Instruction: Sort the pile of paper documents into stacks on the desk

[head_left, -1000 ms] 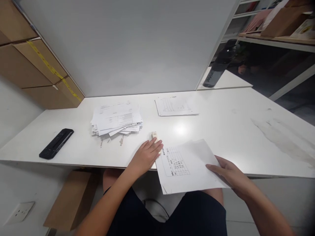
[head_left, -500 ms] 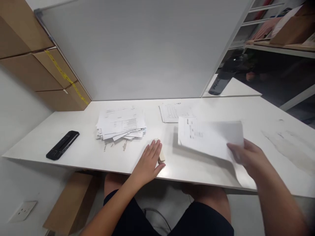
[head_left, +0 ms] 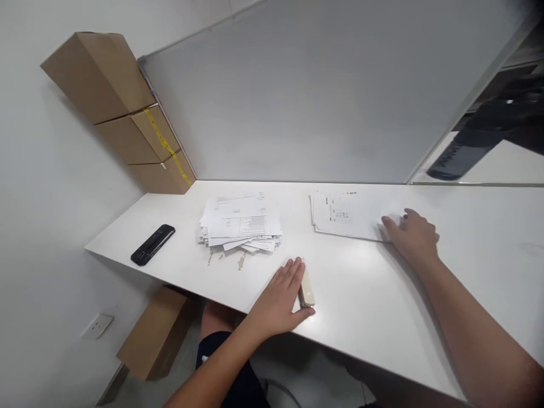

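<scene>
My left hand (head_left: 280, 297) lies flat near the table's front edge, fingers stretched out. It rests against a cream-coloured stapler (head_left: 307, 292), whose far end is partly hidden by the fingertips. Toward the back of the table, my right hand (head_left: 411, 235) is at the right end of some printed sheets (head_left: 359, 215). Its thumb and fingers are apart, and the thumb touches or hovers just over the top sheet; I cannot tell which. To the left stands a thick, uneven stack of printed papers (head_left: 242, 221).
A black case-like object (head_left: 153, 245) lies at the table's left. Cardboard boxes (head_left: 157, 141) are piled at the back left against a whiteboard (head_left: 297, 102). Another carton (head_left: 155, 334) is under the table. A dark bottle (head_left: 457, 156) lies tilted in view beyond the whiteboard's right edge.
My right hand has carried a sheet back and laid it on the smaller pile, and its grip has opened. The view has turned left. My left hand stays by the stapler.
</scene>
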`<action>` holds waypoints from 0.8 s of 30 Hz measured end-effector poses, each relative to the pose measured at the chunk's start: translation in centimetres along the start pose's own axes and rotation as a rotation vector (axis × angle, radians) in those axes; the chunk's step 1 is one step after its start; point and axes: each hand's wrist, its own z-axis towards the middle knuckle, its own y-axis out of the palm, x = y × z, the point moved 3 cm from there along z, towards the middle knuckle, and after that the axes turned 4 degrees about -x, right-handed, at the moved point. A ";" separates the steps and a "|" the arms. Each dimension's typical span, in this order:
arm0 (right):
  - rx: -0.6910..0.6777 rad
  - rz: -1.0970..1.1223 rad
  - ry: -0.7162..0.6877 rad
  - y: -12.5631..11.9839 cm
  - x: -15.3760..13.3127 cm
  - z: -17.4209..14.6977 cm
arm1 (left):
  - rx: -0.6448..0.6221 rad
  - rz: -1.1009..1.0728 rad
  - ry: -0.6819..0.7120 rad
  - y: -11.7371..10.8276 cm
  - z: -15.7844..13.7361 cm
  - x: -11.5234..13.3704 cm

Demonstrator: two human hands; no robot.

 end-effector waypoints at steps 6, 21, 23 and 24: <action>-0.114 -0.149 -0.227 1.3 -1.6 -1.0 | 0.020 -0.005 -0.003 0.0 -0.1 -0.1; 0.079 0.095 -0.306 -2.5 -5.6 -4.2 | 0.523 0.464 -0.263 -8.3 -0.2 -10.5; 0.050 0.133 -0.258 -3.3 -7.2 -4.8 | 0.492 0.528 -0.160 -7.5 0.1 -11.8; 0.013 0.148 -0.240 -3.4 -8.1 -5.2 | 0.497 0.553 -0.111 -6.9 0.2 -12.1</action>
